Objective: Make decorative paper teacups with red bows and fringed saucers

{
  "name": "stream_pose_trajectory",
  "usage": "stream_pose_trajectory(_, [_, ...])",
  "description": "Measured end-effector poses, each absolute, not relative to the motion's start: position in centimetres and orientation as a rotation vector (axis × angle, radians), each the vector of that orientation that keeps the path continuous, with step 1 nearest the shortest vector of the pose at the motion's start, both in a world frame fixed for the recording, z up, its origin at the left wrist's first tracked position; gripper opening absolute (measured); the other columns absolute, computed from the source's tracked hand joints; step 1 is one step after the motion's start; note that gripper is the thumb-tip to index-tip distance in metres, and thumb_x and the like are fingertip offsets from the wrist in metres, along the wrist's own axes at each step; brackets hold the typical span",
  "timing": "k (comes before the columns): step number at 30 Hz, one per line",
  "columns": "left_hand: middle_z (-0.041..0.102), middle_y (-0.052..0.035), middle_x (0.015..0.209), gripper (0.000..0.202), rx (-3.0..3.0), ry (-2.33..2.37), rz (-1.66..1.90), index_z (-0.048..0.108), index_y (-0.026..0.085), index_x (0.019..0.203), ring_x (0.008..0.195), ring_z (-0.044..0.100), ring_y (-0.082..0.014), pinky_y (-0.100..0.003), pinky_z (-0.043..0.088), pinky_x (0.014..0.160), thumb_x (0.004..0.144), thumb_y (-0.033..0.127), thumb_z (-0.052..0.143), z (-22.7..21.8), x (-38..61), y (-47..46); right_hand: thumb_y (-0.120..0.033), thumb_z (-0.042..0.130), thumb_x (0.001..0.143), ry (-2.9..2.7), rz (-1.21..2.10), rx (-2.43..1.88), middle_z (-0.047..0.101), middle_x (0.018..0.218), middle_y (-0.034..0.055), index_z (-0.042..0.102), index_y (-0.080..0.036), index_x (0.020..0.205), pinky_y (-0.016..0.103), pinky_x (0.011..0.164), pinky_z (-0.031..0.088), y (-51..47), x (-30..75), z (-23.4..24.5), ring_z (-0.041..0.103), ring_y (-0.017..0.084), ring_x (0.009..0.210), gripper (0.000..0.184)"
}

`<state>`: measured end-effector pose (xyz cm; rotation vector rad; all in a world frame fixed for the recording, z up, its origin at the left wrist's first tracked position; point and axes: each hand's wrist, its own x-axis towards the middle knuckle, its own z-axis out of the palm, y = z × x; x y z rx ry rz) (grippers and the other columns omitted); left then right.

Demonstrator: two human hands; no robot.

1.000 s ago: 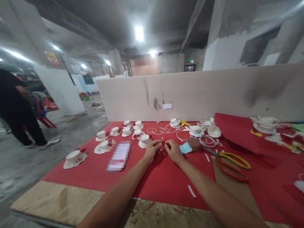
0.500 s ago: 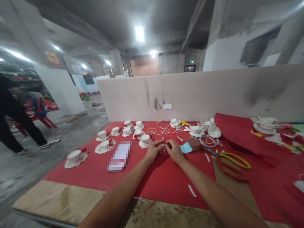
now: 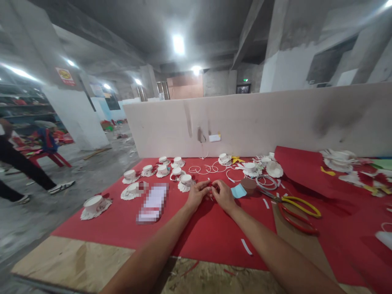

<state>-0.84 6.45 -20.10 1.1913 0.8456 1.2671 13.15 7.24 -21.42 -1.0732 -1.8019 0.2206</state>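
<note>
Bounded on the far side by a long pale board. Fronted by a wooden desk, bare along the near left edge and otherwise laid over with red sheeting. Bears on the right a strip of brown board, and partly over it a pair of scissors, with blades aimed far left, red and yellow handles aimed near right, and a long axis slanting between. Carries on the left a pixelated rectangle, slanting from near left to far right, with hat-shaped white pieces set brim down around and beyond. Holds the left hand and the right hand nearly together at the middle, just above the sheeting, with fingers curled and fingertips pressed together. Just right of them, set down: a brown disc and a blue scrap. Pinched between both hands, at the fingertips: a tiny red piece, too small and too covered to tell pointing direction or long axis
</note>
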Motion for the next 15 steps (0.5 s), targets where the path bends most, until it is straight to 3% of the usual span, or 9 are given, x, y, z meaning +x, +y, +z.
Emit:
stream_pose_trajectory(6, [0.07, -0.009, 0.079, 0.05, 1.277, 0.884, 1.26, 0.063, 0.008, 0.106, 0.054, 0.061, -0.0134, -0.023, 0.045, 0.049, 0.063, 0.031, 0.075, -19.9, -1.03, 6.51, -0.018, 0.044, 0.083, -1.792, 0.205, -1.062, 0.057, 0.075, 0.0027, 0.052, -0.02, 0.077, 0.028, 0.066, 0.042, 7.34, 13.01, -21.47, 0.054, 0.017, 0.07, 0.01])
stream_pose_trajectory(15, [0.067, -0.0135, 0.103, 0.05, 1.265, 0.878, 1.291, 0.057, 0.011, 0.107, 0.054, 0.061, -0.0112, -0.022, 0.044, 0.048, 0.064, 0.03, 0.074, -19.88, -0.98, 6.52, -0.019, 0.046, 0.082, -1.755, 0.225, -1.062, 0.061, 0.082, 0.0045, 0.052, -0.019, 0.087, 0.029, 0.068, 0.045, 7.48, 12.88, -21.77, 0.057, 0.017, 0.075, 0.009])
